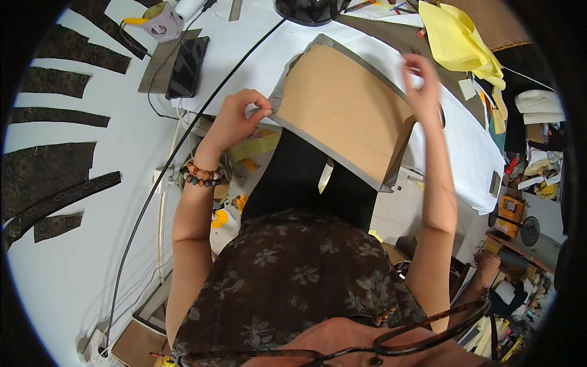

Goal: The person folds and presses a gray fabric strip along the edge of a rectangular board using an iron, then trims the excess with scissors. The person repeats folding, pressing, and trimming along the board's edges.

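Observation:
A tan board [342, 101] edged with grey fabric [324, 144] lies tilted above my lap, its far part over the white table. At its left corner, my left hand [238, 119] pinches the grey edging between thumb and fingers. My right hand [423, 92] is raised beside the board's right edge. Its fingers curl toward the thumb in a loop, with some blur at the tips. Whatever they may hold is too small to make out. Along the board's lower right side, a dark grey flap [400, 153] folds down.
A phone [188, 67] lies on a brown-grey sheet at left, near a black cable [183, 134]. Dark patterned fabric pieces [49, 171] spread across the left. Yellow cloth [458, 37] hangs at the far right. A black lamp base [306, 9] stands at the back.

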`<state>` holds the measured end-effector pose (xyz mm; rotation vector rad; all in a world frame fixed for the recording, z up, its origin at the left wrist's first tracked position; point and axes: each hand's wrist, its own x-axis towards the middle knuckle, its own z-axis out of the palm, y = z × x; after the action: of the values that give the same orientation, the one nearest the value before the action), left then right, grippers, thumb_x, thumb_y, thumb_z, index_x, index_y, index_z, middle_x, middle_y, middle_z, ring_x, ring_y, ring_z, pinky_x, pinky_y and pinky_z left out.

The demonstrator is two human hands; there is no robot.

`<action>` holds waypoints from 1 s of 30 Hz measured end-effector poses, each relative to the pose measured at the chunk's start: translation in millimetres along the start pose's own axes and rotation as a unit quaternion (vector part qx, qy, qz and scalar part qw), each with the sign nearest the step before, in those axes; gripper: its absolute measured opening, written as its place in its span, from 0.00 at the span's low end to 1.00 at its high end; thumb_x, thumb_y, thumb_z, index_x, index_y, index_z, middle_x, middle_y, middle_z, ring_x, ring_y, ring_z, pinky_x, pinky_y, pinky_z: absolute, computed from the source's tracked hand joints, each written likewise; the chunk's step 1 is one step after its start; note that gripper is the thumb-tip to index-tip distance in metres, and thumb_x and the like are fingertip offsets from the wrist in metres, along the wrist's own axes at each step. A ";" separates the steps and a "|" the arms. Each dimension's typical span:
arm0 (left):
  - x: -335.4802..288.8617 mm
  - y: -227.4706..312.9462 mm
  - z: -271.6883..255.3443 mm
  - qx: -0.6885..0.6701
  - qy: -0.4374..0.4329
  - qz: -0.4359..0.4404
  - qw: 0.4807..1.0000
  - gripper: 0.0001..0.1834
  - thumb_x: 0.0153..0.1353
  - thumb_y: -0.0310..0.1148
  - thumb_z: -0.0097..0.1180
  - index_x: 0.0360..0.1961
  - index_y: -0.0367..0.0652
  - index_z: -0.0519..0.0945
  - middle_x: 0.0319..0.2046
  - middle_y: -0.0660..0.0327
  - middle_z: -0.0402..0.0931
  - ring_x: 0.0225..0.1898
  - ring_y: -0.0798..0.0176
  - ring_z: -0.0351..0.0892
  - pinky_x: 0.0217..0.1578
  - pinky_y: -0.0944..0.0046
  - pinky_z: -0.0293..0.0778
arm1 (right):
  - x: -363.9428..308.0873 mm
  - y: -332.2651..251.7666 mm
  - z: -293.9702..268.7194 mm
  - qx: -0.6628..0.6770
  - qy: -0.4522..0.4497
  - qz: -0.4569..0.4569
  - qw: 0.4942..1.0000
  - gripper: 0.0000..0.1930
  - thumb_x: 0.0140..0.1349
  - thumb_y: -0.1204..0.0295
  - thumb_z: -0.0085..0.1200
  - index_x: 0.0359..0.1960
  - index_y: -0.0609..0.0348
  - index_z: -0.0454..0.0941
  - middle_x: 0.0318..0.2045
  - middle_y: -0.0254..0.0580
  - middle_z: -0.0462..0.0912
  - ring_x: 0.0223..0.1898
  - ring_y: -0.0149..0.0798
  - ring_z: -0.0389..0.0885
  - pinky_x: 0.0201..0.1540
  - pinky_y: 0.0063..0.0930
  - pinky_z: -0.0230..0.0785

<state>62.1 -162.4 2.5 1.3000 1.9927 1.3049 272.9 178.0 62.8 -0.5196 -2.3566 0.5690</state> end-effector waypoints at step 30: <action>-7.9 4.6 15.0 -0.043 0.114 -0.046 0.991 0.07 0.62 0.19 0.58 0.42 0.34 0.80 0.36 0.60 0.82 0.41 0.67 0.81 0.46 0.66 0.76 | -64.2 122.1 -66.7 -0.212 -0.118 0.067 0.968 0.13 0.54 0.71 0.68 0.36 0.65 0.80 0.48 0.55 0.78 0.51 0.53 0.77 0.54 0.40 0.71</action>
<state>79.2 -161.6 -1.5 1.0453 2.0941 1.5355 389.5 264.4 13.8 -0.8465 -2.7012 0.1867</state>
